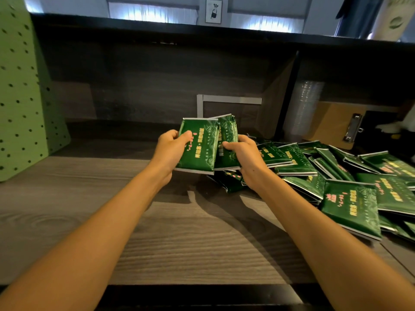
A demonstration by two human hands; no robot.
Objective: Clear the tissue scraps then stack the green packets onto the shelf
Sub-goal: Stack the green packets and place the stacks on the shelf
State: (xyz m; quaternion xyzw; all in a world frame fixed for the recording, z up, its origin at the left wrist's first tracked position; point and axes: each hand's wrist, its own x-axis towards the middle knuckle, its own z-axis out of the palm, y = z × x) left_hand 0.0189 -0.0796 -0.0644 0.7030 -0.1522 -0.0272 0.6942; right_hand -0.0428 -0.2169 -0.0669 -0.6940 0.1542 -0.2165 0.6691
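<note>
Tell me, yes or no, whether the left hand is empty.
No, the left hand grips a green packet by its edge, and the right hand holds other packets beside it.

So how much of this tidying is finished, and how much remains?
No tissue scraps show on the desk, so clearing looks done. In hand: the left hand and right hand each grip green packets. Left to do: the shelf behind holds no stack yet, and a loose pile lies at the right.
</note>
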